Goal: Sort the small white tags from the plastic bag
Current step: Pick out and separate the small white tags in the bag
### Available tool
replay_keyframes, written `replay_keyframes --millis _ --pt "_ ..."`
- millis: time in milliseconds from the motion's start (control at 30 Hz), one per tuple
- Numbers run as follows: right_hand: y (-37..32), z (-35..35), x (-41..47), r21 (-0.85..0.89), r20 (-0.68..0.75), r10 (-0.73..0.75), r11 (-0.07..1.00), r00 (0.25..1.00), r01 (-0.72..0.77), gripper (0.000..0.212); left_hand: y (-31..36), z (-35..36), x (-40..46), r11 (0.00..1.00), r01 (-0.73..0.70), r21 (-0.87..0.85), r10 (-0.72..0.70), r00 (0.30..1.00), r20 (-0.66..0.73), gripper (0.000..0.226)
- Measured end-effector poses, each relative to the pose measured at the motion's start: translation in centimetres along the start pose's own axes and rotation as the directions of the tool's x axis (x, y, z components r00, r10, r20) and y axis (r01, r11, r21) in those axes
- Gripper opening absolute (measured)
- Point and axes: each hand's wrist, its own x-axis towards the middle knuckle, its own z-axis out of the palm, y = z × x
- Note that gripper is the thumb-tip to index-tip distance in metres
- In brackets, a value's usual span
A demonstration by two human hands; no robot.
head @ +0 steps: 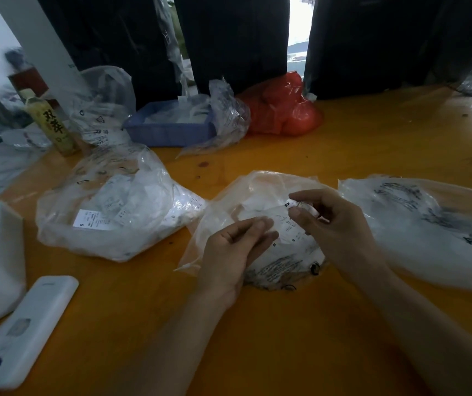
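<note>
On the worktop (pixel 343 144), 3 plastic bags lie in a row near the front. The middle bag (pixel 257 195) lies under both hands: the left hand (pixel 237 250) rests on its left part, and the right hand (pixel 334 224) is over its right part, pinching a small tag (pixel 289 203). Left of it lies the bag of tags (pixel 109 207); right of it lies a third bag (pixel 429 230). Behind the left bag stands a bottle (pixel 50 121). Right of the bottle sits a tray (pixel 169 130), with a crumpled bag (pixel 226 118) beside it and a tied bag (pixel 283 110) further right. A remote control (pixel 26 327) lies at the front left.
</note>
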Motion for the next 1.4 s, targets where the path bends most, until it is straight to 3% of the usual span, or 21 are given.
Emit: replay_keyframes --millis 67,200,333,500,800,967,1167,1400 --pt "-0.16 0.01 -0.03 -0.013 0.016 -0.023 1.0 1.0 0.023 0.024 0.01 0.01 -0.09 0.999 -0.011 0.035 0.01 0.999 0.038 0.037" --pt "-0.25 -0.29 0.0 -0.057 0.024 -0.08 0.995 0.997 0.081 0.03 -0.05 -0.12 -0.07 0.999 -0.014 0.048 0.011 0.997 0.07 0.028" --pt "-0.28 -0.36 0.22 -0.047 -0.007 -0.057 0.997 0.998 0.056 0.039 -0.05 -0.17 -0.02 0.999 0.005 0.043 -0.008 0.996 0.085 0.029" --pt "-0.27 -0.41 0.25 -0.055 0.026 -0.092 0.994 0.995 0.094 0.021 -0.06 -0.22 -0.09 0.998 0.023 0.05 -0.029 0.994 0.105 0.031" --pt "-0.13 0.05 0.04 -0.219 0.111 -0.09 0.969 0.99 0.113 0.019 -0.26 -0.12 -0.26 0.992 -0.01 0.128 -0.006 0.992 0.125 0.022" --pt "-0.31 -0.05 -0.19 -0.365 0.174 -0.164 0.905 0.971 0.218 0.021 -0.27 -0.06 -0.32 0.988 -0.02 0.156 0.004 0.995 0.102 0.026" --pt "-0.3 -0.18 0.0 -0.393 0.217 -0.232 0.868 0.948 0.302 0.028 -0.23 -0.12 -0.44 0.982 -0.019 0.187 0.0 0.995 0.102 0.026" --pt "-0.22 0.2 -0.3 -0.348 0.16 -0.167 0.913 0.973 0.213 0.04 -0.4 -0.02 -0.41 0.974 -0.038 0.224 0.019 0.996 0.086 0.026"
